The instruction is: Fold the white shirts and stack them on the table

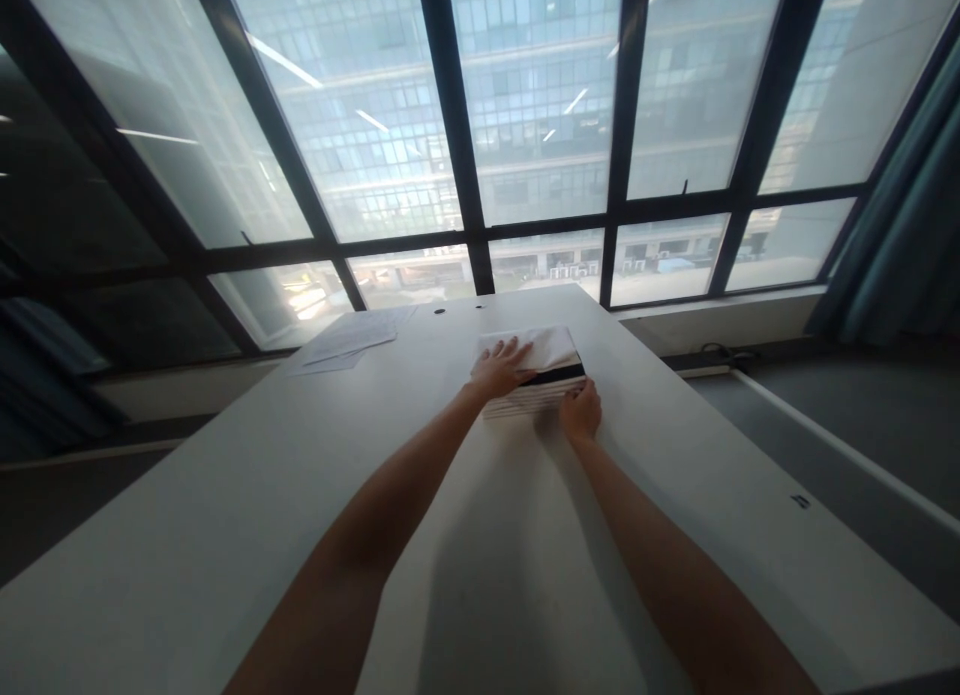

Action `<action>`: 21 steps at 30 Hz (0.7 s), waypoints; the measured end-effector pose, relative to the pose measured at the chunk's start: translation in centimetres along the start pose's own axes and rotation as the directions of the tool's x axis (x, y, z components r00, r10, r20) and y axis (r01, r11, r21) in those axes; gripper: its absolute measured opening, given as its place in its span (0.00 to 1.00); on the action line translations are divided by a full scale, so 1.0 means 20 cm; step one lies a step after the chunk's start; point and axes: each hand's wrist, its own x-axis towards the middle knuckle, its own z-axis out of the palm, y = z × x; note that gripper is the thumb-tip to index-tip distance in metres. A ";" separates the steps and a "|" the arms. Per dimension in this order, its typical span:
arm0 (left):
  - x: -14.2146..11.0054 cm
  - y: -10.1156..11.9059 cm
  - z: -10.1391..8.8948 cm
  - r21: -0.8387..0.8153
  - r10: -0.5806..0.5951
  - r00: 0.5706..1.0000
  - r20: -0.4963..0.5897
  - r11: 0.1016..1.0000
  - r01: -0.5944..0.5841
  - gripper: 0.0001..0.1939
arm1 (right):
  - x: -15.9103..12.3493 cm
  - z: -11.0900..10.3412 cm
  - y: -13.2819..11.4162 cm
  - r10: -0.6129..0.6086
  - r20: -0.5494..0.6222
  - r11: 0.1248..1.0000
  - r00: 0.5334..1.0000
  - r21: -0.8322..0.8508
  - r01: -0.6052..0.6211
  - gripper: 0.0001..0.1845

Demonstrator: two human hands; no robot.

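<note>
A folded white cloth (pixel 551 347) with a black band and thin dark stripes lies toward the far end of the white table. Flat on its left part rests my left hand (pixel 504 368), fingers spread over the fabric. My right hand (pixel 582 411) is closed at the cloth's near right corner, with the fingers curled around its edge. The fingertips of the right hand are partly hidden, and I cannot tell whether the cloth is a garment or a towel.
Loose paper sheets (pixel 352 337) lie at the table's far left. Two small dark round spots mark the far edge, and a small dark mark (pixel 800 501) is at the right. Tall windows stand beyond the table (pixel 247 515), with a blue curtain (pixel 892 215) at the right.
</note>
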 end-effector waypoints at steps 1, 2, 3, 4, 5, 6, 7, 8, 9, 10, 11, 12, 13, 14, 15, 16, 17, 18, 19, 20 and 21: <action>0.00 -0.01 0.00 0.030 0.015 1.000 -0.014 0.999 -0.014 0.40 | 0.00 0.00 0.00 -0.001 -0.003 1.000 1.000 0.000 0.001 0.26; 0.01 -0.01 0.00 0.064 0.033 0.999 -0.032 0.997 -0.030 0.39 | 0.00 0.00 0.00 -0.003 -0.005 1.000 1.000 -0.001 0.003 0.26; 0.01 -0.01 0.00 0.100 0.053 0.997 -0.051 0.994 -0.047 0.38 | 0.00 0.00 0.00 -0.007 -0.007 1.000 1.000 -0.001 0.007 0.27; 0.01 -0.01 0.00 0.134 0.075 0.995 -0.068 0.989 -0.065 0.36 | -0.01 0.00 0.00 -0.012 -0.008 1.000 1.000 -0.001 0.012 0.27; 0.01 0.00 0.00 0.164 0.099 0.992 -0.082 0.983 -0.085 0.34 | -0.01 0.00 0.00 -0.016 -0.009 1.000 1.000 0.000 0.016 0.27; 0.00 0.00 0.00 0.192 0.125 0.988 -0.094 0.976 -0.106 0.32 | -0.01 0.00 0.00 -0.021 -0.009 1.000 1.000 0.002 0.021 0.28; 0.00 0.00 0.00 0.217 0.153 0.983 -0.099 0.968 -0.129 0.30 | -0.01 0.00 0.00 -0.023 -0.009 1.000 1.000 0.003 0.023 0.28; 0.00 0.01 0.00 0.237 0.178 0.979 -0.100 0.960 -0.150 0.30 | -0.01 0.00 0.00 -0.024 -0.009 1.000 1.000 0.004 0.024 0.28; -0.01 0.01 0.00 0.250 0.192 0.976 -0.100 0.954 -0.162 0.30 | -0.01 0.00 0.00 -0.025 -0.009 1.000 1.000 0.004 0.025 0.28; -0.01 0.02 -0.01 0.254 0.191 0.977 -0.097 0.954 -0.161 0.30 | -0.01 0.00 0.00 -0.026 -0.010 1.000 1.000 0.004 0.026 0.28; -0.02 0.02 -0.01 0.247 0.171 0.980 -0.098 0.958 -0.143 0.31 | -0.01 0.00 0.00 -0.029 -0.012 1.000 1.000 0.003 0.029 0.28; -0.02 0.03 -0.02 0.232 0.137 0.985 -0.108 0.967 -0.110 0.32 | -0.01 0.00 0.01 -0.032 -0.014 0.999 0.999 0.001 0.032 0.28; -0.03 0.03 -0.02 0.210 0.094 0.988 -0.125 0.975 -0.066 0.32 | -0.01 0.00 0.01 -0.035 -0.014 0.999 0.999 -0.001 0.035 0.29; -0.03 0.03 -0.03 0.183 0.048 0.988 -0.148 0.983 -0.021 0.31 | -0.01 0.00 0.01 -0.039 -0.012 0.999 0.999 -0.003 0.039 0.29; -0.03 0.03 -0.04 0.155 0.002 0.985 -0.173 0.988 0.025 0.30 | -0.01 0.00 0.01 -0.043 -0.007 0.999 0.999 -0.005 0.043 0.28; -0.04 0.03 -0.06 0.127 -0.045 0.978 -0.202 0.989 0.071 0.29 | -0.01 -0.01 0.01 -0.045 -0.001 0.999 0.999 -0.006 0.044 0.28; -0.04 0.02 -0.07 0.099 -0.094 0.969 -0.229 0.988 0.119 0.27 | -0.01 -0.01 0.01 -0.045 0.005 0.999 0.999 -0.007 0.045 0.28; -0.05 0.01 -0.09 0.072 -0.143 0.957 -0.251 0.984 0.165 0.26 | -0.01 -0.01 0.01 -0.045 0.010 0.999 0.999 -0.008 0.045 0.27; -0.06 -0.01 -0.11 0.048 -0.188 0.944 -0.273 0.977 0.208 0.25 | -0.01 -0.01 0.01 -0.044 0.014 0.999 0.999 -0.010 0.044 0.27; -0.08 -0.04 -0.13 0.024 -0.224 0.928 -0.296 0.970 0.242 0.24 | -0.01 -0.01 0.01 -0.042 0.016 0.999 0.999 -0.015 0.042 0.27; -0.09 -0.06 -0.15 -0.002 -0.252 0.913 -0.321 0.964 0.266 0.24 | -0.01 -0.01 0.01 -0.040 0.018 0.999 0.999 -0.021 0.041 0.27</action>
